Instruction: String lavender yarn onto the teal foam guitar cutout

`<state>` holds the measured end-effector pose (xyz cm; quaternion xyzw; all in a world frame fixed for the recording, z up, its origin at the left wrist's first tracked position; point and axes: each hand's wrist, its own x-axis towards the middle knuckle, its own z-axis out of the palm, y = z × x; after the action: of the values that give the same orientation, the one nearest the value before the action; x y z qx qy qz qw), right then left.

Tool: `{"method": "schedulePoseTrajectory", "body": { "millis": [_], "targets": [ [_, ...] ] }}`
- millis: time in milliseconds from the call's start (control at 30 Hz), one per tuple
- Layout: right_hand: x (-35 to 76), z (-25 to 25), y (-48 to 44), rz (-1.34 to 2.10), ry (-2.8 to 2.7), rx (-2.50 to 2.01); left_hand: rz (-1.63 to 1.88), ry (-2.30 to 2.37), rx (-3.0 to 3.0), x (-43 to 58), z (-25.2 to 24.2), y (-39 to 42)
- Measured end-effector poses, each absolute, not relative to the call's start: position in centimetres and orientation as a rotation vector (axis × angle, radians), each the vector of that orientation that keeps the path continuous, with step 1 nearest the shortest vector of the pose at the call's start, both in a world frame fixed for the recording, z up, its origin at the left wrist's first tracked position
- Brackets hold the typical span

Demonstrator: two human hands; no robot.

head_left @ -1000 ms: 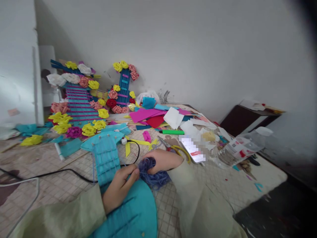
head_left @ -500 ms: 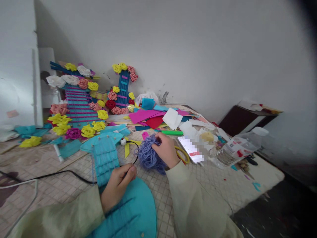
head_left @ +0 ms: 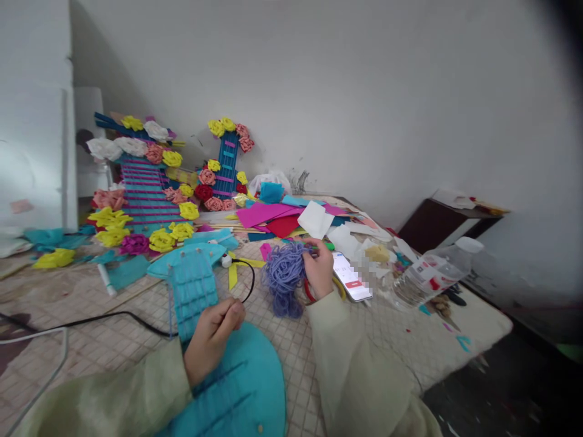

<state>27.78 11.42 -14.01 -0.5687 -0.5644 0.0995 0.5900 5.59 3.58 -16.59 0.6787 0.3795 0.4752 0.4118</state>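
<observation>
My right hand (head_left: 320,270) pinches the upper right side of a loose bundle of purple yarn (head_left: 285,276) at the middle of the table. Strands hang down from the bundle's lower side. My left hand (head_left: 214,340) is closed, thumb pressed on the curled fingers, over a turquoise guitar-shaped craft piece (head_left: 259,379). What the left fingers hold, if anything, is hidden. Cords run across the piece's ribbed turquoise neck (head_left: 194,282). Part of its round body lies behind my left hand and sleeve.
Paper-flower-covered craft pieces (head_left: 146,188) lean at the back left. Coloured paper sheets (head_left: 264,213) lie along the back. A phone (head_left: 350,279) and a plastic bottle (head_left: 421,276) are at right. A black cable (head_left: 132,317) crosses the left side.
My right hand has moved slightly right with the purple yarn, which is now more gathered, its strands hanging lower left of the fingers. My left hand stays closed in nearly the same place.
</observation>
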Motion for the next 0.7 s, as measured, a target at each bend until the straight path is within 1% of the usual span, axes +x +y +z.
{"method": "schedulePoseTrajectory", "body": {
  "millis": [300,533,700],
  "targets": [
    [25.3,-13.0,9.1,0.328,-1.605,-1.255,1.215,0.957,1.813,5.2,-15.6,2.8],
    [23.5,-13.1,7.9,0.288,-1.687,-1.210,1.146,1.164,1.818,5.6,-16.1,3.4],
    [22.7,-13.1,7.2,0.329,-1.718,-1.152,1.002,1.286,1.852,6.3,-16.0,4.0]
  ]
}}
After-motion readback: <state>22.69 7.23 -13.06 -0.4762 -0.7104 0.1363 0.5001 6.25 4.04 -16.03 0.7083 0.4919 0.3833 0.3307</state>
